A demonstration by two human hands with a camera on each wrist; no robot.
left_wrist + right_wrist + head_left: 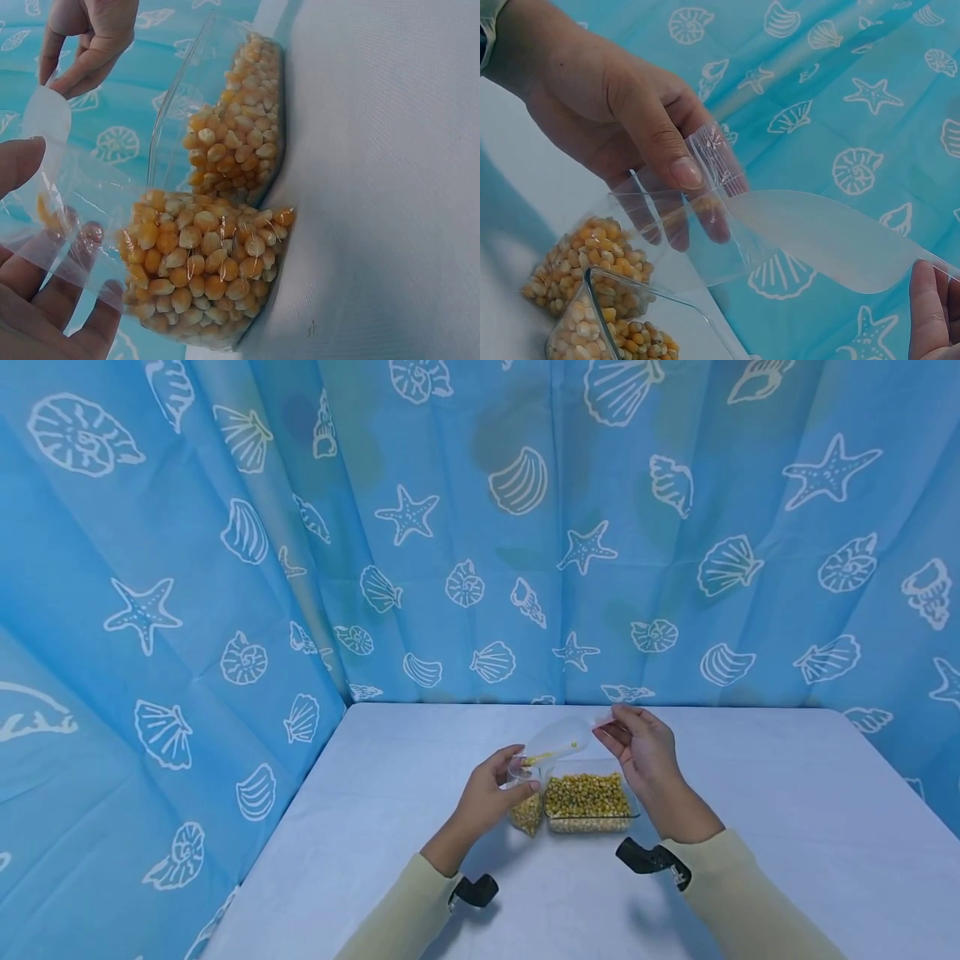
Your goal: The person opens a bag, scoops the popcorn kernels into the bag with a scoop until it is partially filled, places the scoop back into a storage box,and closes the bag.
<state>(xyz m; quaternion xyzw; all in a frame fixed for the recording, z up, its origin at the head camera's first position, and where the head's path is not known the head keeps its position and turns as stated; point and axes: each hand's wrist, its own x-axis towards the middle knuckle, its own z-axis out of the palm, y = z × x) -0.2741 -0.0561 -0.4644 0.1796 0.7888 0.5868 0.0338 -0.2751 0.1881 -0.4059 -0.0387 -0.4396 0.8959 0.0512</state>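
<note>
My left hand [483, 792] grips the top of a clear plastic bag [206, 262] by its open mouth. Corn kernels fill the bag's lower part, which reaches down to the table. My right hand [651, 756] pinches the thin handle of a translucent white scoop [825, 232]. The scoop slants down to the left, its front end at the bag's mouth with a few yellow kernels on it. Close on the right of the bag stands a rectangular glass container [634, 806] holding many corn kernels [588, 795].
Bag and container stand on a white-covered table [420, 743]. A blue curtain [465, 510] with white shell and starfish drawings hangs behind the table and along its left side. A black wrist camera [654, 857] sits on each forearm.
</note>
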